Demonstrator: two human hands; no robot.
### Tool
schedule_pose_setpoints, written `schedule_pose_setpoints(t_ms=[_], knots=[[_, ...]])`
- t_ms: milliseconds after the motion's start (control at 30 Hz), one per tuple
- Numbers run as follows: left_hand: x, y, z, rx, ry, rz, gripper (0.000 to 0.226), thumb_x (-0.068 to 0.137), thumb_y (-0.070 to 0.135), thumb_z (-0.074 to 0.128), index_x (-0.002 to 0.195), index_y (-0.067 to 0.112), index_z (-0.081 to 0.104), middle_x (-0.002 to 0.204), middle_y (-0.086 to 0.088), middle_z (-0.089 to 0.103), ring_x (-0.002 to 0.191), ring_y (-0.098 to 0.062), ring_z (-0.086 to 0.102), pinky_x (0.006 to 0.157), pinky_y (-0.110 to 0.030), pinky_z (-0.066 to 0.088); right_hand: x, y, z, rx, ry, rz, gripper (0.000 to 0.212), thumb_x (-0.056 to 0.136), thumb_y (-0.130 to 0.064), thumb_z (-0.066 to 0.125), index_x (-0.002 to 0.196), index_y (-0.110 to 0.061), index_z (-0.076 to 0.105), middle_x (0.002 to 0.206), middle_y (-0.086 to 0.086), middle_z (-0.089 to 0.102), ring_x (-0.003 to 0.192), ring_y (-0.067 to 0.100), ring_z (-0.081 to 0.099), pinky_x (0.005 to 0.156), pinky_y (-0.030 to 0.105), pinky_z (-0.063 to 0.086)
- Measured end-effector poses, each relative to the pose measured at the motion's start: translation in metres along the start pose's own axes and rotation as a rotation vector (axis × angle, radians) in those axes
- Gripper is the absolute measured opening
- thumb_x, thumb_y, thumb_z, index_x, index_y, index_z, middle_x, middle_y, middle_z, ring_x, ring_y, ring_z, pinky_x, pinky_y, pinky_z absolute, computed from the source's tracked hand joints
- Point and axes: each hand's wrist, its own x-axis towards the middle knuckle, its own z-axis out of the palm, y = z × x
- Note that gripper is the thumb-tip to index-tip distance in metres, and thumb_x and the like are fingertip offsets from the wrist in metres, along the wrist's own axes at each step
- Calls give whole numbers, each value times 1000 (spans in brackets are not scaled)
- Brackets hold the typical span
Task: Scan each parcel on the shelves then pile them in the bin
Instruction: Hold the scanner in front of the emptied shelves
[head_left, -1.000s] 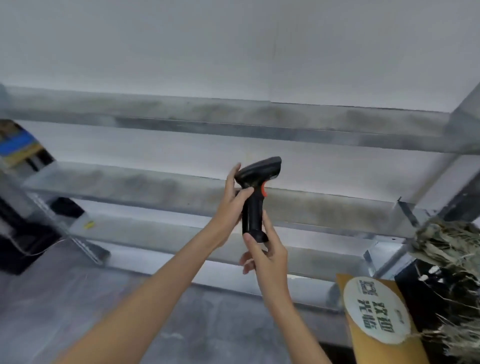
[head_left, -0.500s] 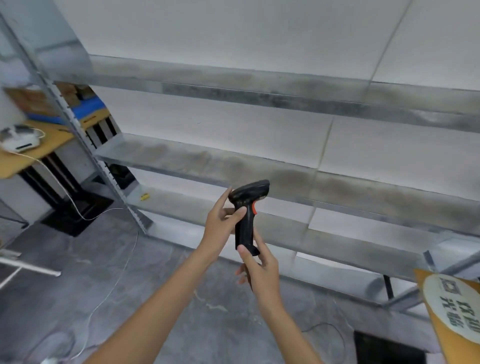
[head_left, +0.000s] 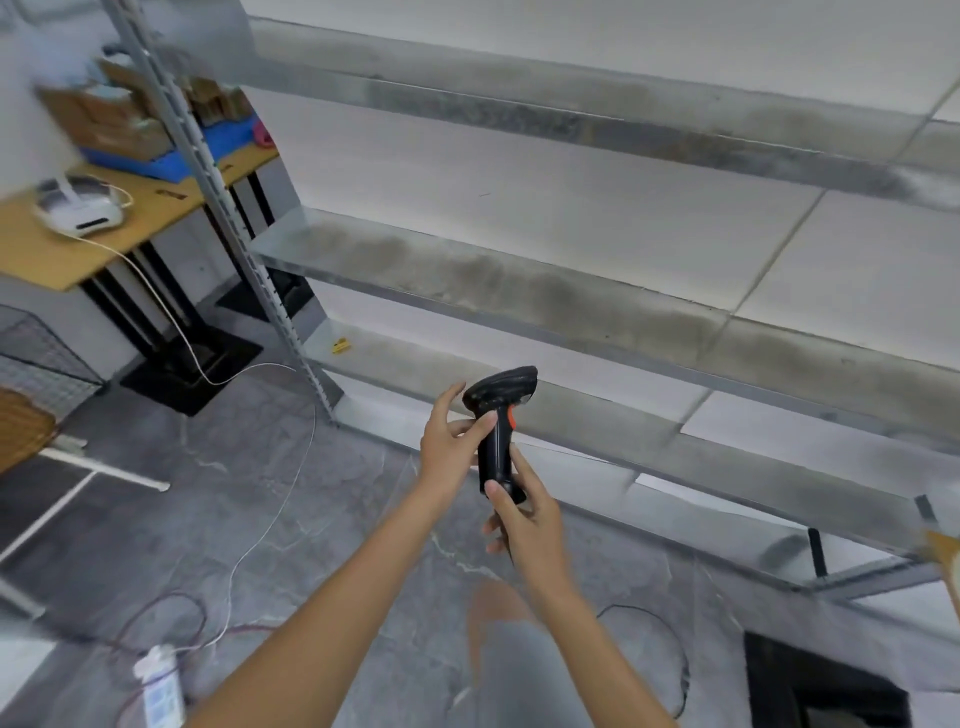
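Head view: black matte plastic barcode scanner (head_left: 497, 415), pistol-shaped w/ orange trigger, was held upright just below centre, in front of the galvanised steel shelves (head_left: 519, 291). Left hand (head_left: 451, 444) pinched the neck just under the head, thumb across the front, other fingers mostly straight behind it. Right hand (head_left: 524, 514) gripped the handle's base, thumb up the grip; its remaining fingers were partly hidden behind the handle. Shelf boards were dull, mottled grey metal, long and flat; a small yellow scrap (head_left: 340, 345) lay on the lowest one at 9 o'clock from the scanner. No parcels visible on the boards in shot. At 10 o'clock, a wooden table (head_left: 47, 249) on black legs carried a white device (head_left: 83, 208) and blurred cardboard boxes (head_left: 104, 119). A wire mesh bin (head_left: 36, 358) was cut off at the left edge. Thin white cable (head_left: 270, 509) trailed over the grey marbled floor (head_left: 156, 519).
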Motion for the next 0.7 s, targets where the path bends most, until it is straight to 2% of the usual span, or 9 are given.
schedule_pose_setpoints(t_ms=[100,233,333,367,433,500,567,633,700], knots=[[17,-11,-13,-47,57,-23,46,96,13,71,135,20,49,104,-24,75,101,-40,72,96,-56,55,20,10,22,25,6,55,54,97,-12,66,134,-49,52,96,-22,71,56,15,57,46,29,49],[57,-32,-34,-28,89,-47,47,96,9,70,136,17,48,93,-17,78,90,-31,76,86,-42,60,56,34,52,38,12,110,55,96,-11,66,138,-43,53,103,-9,73,58,18,59,44,28,46],[99,-44,-49,-13,81,-74,46,94,1,70,134,14,49,75,5,78,74,-12,76,74,-24,60,96,50,69,24,-14,165,54,97,-10,65,141,-38,51,106,2,72,55,11,57,44,24,44],[112,-45,-52,-12,69,-92,47,94,-2,68,134,13,48,72,9,77,70,-9,75,72,-23,60,109,52,74,20,-19,180,54,97,-10,64,142,-37,51,106,3,72,54,10,57,44,22,43],[144,-45,-56,0,36,-145,48,94,-5,67,134,13,47,73,4,77,69,-9,75,72,-25,61,139,59,83,23,-11,218,54,98,-10,64,143,-37,50,108,4,71,54,9,56,44,21,43],[178,-47,-59,18,-5,-203,51,94,-6,67,137,12,46,87,-12,77,74,-17,75,79,-32,60,167,68,93,24,3,248,53,98,-13,63,141,-40,48,110,6,70,56,10,57,47,22,46],[209,-51,-64,39,-48,-245,56,94,-6,67,143,11,44,108,-24,72,92,-28,73,90,-40,58,195,76,103,12,22,259,53,99,-16,64,141,-42,46,113,1,69,58,12,59,50,23,48],[241,-59,-71,109,-83,-267,62,94,-3,68,148,13,42,128,-23,64,116,-33,65,99,-44,55,224,87,114,-11,45,275,54,97,-18,66,143,-40,48,108,-5,69,55,13,59,50,23,48],[270,-69,-80,143,-91,-292,67,93,-1,70,151,16,41,132,-20,59,123,-31,60,97,-42,56,250,97,124,-37,57,297,55,95,-19,68,143,-39,50,92,-11,70,53,13,59,48,22,48]])
